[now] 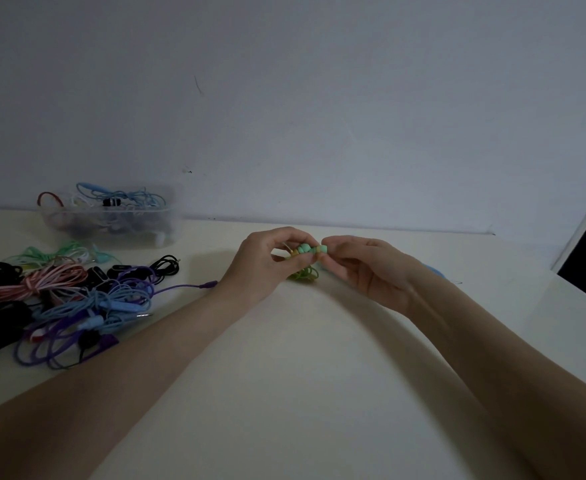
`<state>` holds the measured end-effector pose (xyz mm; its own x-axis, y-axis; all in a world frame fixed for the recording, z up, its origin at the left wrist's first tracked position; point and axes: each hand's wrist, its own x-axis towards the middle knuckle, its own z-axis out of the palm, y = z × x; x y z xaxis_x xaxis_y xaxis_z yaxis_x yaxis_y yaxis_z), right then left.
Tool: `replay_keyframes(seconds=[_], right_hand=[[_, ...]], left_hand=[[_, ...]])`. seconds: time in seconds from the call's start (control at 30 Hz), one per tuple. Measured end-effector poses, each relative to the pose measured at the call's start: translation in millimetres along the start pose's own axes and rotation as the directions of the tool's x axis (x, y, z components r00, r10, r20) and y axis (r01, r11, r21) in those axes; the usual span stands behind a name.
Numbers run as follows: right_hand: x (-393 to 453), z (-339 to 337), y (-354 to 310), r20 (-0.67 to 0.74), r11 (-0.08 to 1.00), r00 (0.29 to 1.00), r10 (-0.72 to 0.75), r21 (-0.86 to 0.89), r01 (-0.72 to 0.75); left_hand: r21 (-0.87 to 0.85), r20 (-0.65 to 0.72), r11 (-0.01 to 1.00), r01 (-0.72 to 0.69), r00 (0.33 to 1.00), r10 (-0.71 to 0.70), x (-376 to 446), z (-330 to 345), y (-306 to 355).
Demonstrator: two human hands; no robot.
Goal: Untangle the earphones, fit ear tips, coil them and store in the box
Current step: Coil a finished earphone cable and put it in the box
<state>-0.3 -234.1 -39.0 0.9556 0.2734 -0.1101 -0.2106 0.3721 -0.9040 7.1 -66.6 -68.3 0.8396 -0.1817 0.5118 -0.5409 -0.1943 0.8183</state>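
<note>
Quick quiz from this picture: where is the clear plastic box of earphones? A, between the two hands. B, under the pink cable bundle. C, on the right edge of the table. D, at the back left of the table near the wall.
D: the clear plastic box stands at the table's back left by the wall, apart from both hands.

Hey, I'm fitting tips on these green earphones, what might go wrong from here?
The teal ear tips are only pinched between the fingers of the left hand and right hand, so one might slip and roll off the table. The green cable dangling beneath them could re-tangle.
</note>
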Motion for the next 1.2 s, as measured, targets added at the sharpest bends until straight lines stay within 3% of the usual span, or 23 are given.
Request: replay_keyframes(seconds=[0.5, 0.67, 0.87, 1.07, 1.2], right_hand=[[0.6, -5.0, 2.8, -0.024, 0.987, 0.996, -0.091, -0.135, 0.087], [0.8, -2.6, 3.8, 0.029, 0.906, 0.969, -0.244, -0.350, 0.239], [0.5, -1.6, 6.1, 0.044, 0.807, 0.952, -0.304, -0.520, 0.281], [2.7, -5.0, 5.9, 0.025, 0.824, 0.950, -0.310, -0.492, 0.282], [5.4, -3.6, 6.3, 0.021, 0.766, 0.938, -0.345, -0.572, 0.294]], left_hand=[[-0.112, 0.047, 0.974, 0.198, 0.980, -0.194, -1.7, 2.0, 6.3], [-0.091, 0.062, 0.969, 0.230, 0.972, -0.225, -0.1, 1.0, 2.9], [-0.058, 0.078, 0.973, 0.224, 0.973, -0.219, -0.7, 0.0, 1.6], [-0.096, 0.046, 0.966, 0.239, 0.971, -0.236, 0.9, 1.4, 0.8], [-0.104, 0.031, 0.963, 0.248, 0.969, -0.246, 1.1, 2.4, 0.5]])
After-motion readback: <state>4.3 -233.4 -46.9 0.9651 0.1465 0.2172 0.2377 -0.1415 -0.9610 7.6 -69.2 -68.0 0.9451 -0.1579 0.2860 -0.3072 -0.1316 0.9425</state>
